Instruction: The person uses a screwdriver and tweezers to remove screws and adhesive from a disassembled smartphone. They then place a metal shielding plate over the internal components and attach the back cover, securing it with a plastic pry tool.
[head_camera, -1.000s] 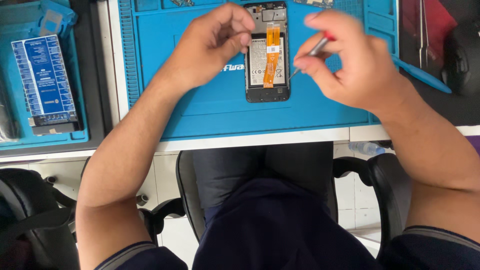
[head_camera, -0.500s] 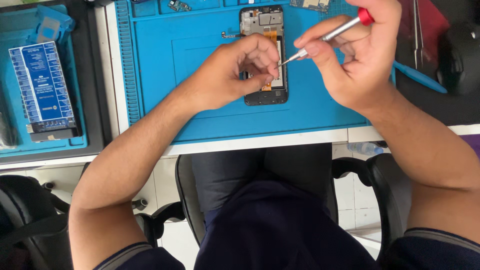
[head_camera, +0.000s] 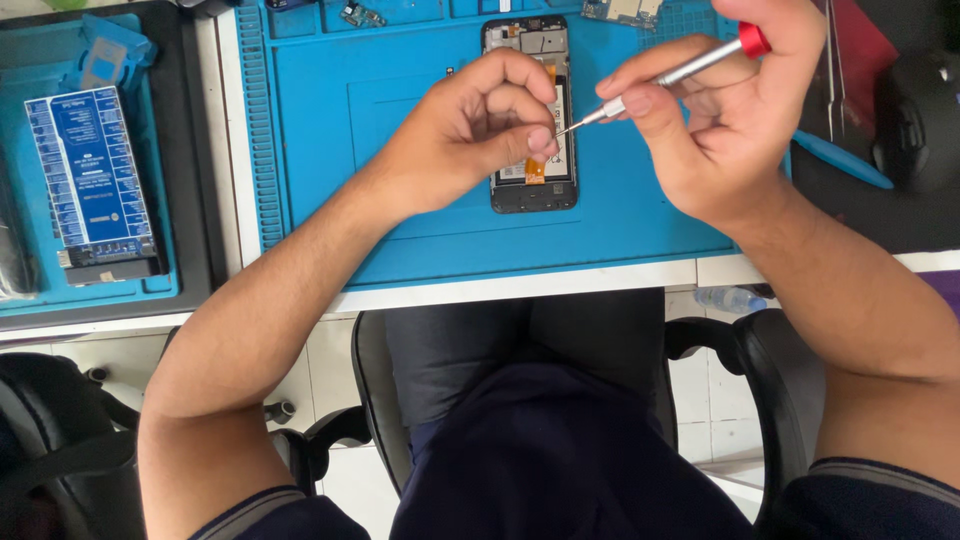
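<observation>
Centrally on the blue work mat (head_camera: 300, 150) lies an opened phone (head_camera: 532, 190), back cover removed, its long axis running away from the person. An orange flex ribbon (head_camera: 537, 170) runs down its exposed interior.

Left hand (head_camera: 470, 135): curled into a loose fist over the phone's left edge and middle. The fingertips press down onto the device, which appears to steady it against sliding on the mat. Whether a small part is pinched under the fingertips cannot be determined.

Right hand (head_camera: 720, 110): grasps a slim precision screwdriver (head_camera: 660, 78) with a metal shaft and a red cap. The thumb and forefinger pinch the shaft near the tip end, and the red cap sits up by the other fingers. This grip probably allows fine rotation with light downward pressure. The tip points left and down, meeting the phone just beside the left fingertips, over the ribbon.

Surroundings:
- Small circuit boards (head_camera: 622, 10) lie along the mat's far edge, apart from the phone, presumably set aside there to keep the working area open.
- A blue rectangular test board (head_camera: 90, 180) rests on a separate tray at the left, well apart.
- A blue pry tool (head_camera: 840, 160) lies to the right of the right hand.
</observation>
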